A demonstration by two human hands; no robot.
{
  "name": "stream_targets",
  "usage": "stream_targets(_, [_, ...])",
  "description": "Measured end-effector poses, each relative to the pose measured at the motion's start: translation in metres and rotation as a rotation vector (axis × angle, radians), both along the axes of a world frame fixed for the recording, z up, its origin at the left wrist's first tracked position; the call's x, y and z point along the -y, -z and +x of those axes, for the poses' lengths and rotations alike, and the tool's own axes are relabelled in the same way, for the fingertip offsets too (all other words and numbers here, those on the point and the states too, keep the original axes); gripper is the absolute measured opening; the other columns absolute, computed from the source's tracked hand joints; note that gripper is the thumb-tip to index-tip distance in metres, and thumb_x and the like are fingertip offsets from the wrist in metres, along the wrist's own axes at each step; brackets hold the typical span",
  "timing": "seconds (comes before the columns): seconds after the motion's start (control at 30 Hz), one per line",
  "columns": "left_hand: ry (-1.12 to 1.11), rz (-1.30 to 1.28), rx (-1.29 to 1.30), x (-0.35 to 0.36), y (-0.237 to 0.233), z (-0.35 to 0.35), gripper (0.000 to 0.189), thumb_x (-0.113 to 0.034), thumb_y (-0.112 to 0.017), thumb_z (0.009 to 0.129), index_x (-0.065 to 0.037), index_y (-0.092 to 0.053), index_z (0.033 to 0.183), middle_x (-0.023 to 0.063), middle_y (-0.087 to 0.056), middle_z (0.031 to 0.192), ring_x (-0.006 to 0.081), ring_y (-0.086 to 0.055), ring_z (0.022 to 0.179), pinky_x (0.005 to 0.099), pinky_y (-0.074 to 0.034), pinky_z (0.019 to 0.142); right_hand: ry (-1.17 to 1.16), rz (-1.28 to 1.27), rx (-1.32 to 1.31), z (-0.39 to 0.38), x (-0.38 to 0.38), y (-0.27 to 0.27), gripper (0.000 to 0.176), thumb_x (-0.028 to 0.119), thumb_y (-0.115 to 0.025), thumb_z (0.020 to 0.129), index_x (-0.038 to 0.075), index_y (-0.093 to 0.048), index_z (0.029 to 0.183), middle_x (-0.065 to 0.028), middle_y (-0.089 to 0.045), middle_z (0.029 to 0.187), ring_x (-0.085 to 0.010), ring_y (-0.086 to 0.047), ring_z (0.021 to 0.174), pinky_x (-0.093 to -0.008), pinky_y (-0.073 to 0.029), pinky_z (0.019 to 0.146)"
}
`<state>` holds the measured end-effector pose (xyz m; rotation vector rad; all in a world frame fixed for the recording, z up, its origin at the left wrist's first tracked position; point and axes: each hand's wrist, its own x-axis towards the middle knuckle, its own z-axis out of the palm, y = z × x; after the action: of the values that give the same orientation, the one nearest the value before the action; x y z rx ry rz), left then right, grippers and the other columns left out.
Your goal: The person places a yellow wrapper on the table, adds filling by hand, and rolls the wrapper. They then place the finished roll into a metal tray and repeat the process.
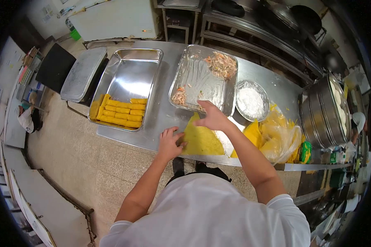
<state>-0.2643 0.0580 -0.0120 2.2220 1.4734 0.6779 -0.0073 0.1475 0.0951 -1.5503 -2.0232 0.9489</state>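
A yellow wrapper sheet (204, 142) lies flat on the steel table, at its front edge. My left hand (170, 143) is at the sheet's left edge, fingers loosely bent and apart, holding nothing that I can see. My right hand (214, 117) is over the sheet's far corner, beside the near rim of a metal tray (197, 68). Its fingers reach forward with the thumb apart, and nothing shows in them. Inside that tray are a large heap of shredded filling (222, 65) and a smaller heap (179, 96) nearer me.
Left of it, a second steel tray (132, 76) holds rows of yellow rolls (121, 113). On the right are a bowl of white contents (252, 100), a plastic bag with yellow wrappers (278, 136) and stacked steamers (325, 111). Another person (27, 117) is at far left.
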Motion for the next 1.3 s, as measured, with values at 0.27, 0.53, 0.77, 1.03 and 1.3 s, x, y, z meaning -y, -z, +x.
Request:
stream_targets(0.27, [-0.013, -0.005, 0.050, -0.003, 0.001, -0.002, 0.046, -0.031, -0.091, 0.076, -0.015, -0.080, 0.117, 0.0079, -0.064, 0.142, 0.0341, -0.056, 0.131, 0.0497, -0.044, 0.109, -0.226, -0.245, 0.074, -0.064, -0.113, 0.028, 0.104, 0.038, -0.098, 0.067, -0.012, -0.056, 0.148, -0.0337, -0.068, 0.136, -0.0438, -0.066, 0.131, -0.0440, -0.053, 0.110])
stream_targets(0.53, [-0.003, -0.029, 0.052, -0.005, 0.001, -0.004, 0.041, -0.032, -0.088, 0.080, -0.015, -0.079, 0.116, 0.0057, -0.064, 0.141, 0.0313, -0.055, 0.135, 0.0489, -0.044, 0.112, -0.258, -0.062, 0.119, -0.085, -0.116, 0.048, 0.033, 0.022, -0.086, 0.078, -0.002, -0.077, 0.100, -0.0242, -0.076, 0.092, -0.0407, -0.074, 0.088, -0.0471, -0.058, 0.083])
stream_targets(0.77, [0.004, -0.007, 0.083, -0.005, 0.003, -0.006, 0.040, -0.032, -0.089, 0.080, -0.015, -0.079, 0.115, 0.0048, -0.065, 0.140, 0.0302, -0.056, 0.134, 0.0483, -0.044, 0.112, -0.175, -0.060, -0.017, -0.081, -0.121, 0.033, 0.030, 0.016, -0.080, 0.083, -0.001, -0.081, 0.108, -0.0215, -0.079, 0.093, -0.0339, -0.076, 0.085, -0.0420, -0.059, 0.081])
stream_targets(1.03, [0.008, -0.034, 0.099, -0.003, 0.001, -0.007, 0.040, -0.032, -0.088, 0.081, -0.015, -0.080, 0.116, 0.0038, -0.064, 0.140, 0.0293, -0.055, 0.134, 0.0484, -0.043, 0.113, 0.136, -0.413, -0.246, -0.030, -0.135, 0.017, 0.023, 0.017, -0.075, 0.101, -0.005, -0.078, 0.109, -0.0034, -0.074, 0.090, -0.0120, -0.064, 0.077, -0.0316, -0.050, 0.068])
stream_targets(1.3, [0.023, -0.028, 0.093, -0.001, 0.010, -0.009, 0.038, -0.032, -0.087, 0.082, -0.015, -0.081, 0.115, 0.0055, -0.064, 0.141, 0.0308, -0.054, 0.135, 0.0501, -0.042, 0.114, 0.157, -0.563, -0.470, -0.013, -0.078, -0.008, 0.021, 0.015, -0.072, 0.102, -0.001, -0.077, 0.114, -0.0030, -0.074, 0.094, -0.0122, -0.065, 0.083, -0.0314, -0.054, 0.075])
